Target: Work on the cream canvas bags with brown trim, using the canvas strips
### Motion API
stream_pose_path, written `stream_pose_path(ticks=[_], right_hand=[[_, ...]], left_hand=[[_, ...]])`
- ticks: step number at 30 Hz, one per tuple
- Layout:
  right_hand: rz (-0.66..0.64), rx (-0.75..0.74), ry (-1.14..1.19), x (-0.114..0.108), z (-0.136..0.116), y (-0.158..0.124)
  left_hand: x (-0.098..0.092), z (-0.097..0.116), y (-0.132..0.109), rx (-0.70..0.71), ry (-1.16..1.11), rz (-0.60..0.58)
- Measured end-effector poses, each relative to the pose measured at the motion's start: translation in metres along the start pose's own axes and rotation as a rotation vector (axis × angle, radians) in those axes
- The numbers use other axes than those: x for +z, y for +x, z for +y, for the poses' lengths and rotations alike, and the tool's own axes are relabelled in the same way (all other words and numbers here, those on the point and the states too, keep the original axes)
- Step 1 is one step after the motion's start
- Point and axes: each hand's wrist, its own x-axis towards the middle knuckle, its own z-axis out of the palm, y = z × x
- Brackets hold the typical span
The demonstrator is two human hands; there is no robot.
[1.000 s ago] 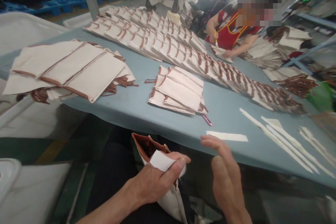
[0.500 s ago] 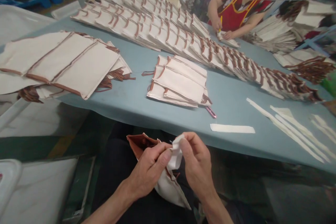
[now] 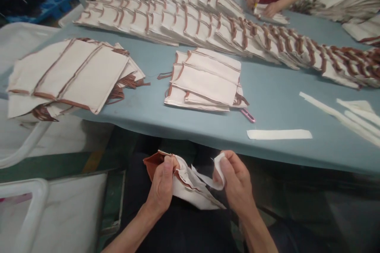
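Note:
My left hand (image 3: 162,185) is closed on the edge of a cream fabric pouch (image 3: 196,193) with brown lining, which lies over my lap. Its brown inside shows at the left, where the mouth gapes. My right hand (image 3: 236,180) pinches a white fabric strip (image 3: 216,184) that loops down beside the pouch. The strip's other end reaches to the pouch's upper edge; whether it is attached there I cannot tell. Ahead of my hands, a small stack of cream fabric pieces (image 3: 208,81) with brown trim lies on the table.
The blue-covered table (image 3: 142,118) carries a larger pile (image 3: 80,69) at left and long overlapping rows (image 3: 196,23) behind. Small pink snips (image 3: 248,115) and a white strip (image 3: 279,134) lie near the front edge. A co-worker's hands (image 3: 267,8) hold a yellow pen across the table.
My hands have moved apart; the right went rightward with the white strip, drawing it away from the left hand. My left hand now grips the pouch edge. The view has tilted down.

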Motion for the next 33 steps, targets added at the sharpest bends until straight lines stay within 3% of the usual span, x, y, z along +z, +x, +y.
stream_pose_path(ticks=[4, 8, 14, 18, 21, 28, 33], right_hand=[[-0.059, 0.157, 0.090, 0.008, 0.033, 0.004], [-0.041, 0.220, 0.143, 0.014, 0.065, 0.004], [0.002, 0.255, 0.147, 0.007, 0.075, -0.003], [0.000, 0.234, 0.101, 0.008, 0.071, -0.006], [0.004, 0.199, 0.057, 0.010, 0.066, -0.006], [-0.055, 0.159, 0.004, 0.004, 0.024, -0.016], [-0.236, 0.124, -0.190, 0.006, -0.024, -0.029]], left_hand=[[-0.001, 0.000, -0.003, -0.004, 0.013, -0.081], [-0.007, 0.005, -0.008, -0.004, 0.096, -0.213], [-0.016, 0.018, -0.004, -0.028, 0.324, -0.342], [-0.019, 0.029, 0.000, 0.014, 0.530, -0.395], [-0.021, 0.031, 0.001, 0.032, 0.563, -0.396], [-0.023, 0.041, 0.002, -0.044, 0.223, -0.272], [-0.027, 0.060, 0.002, 0.024, 0.152, -0.394]])
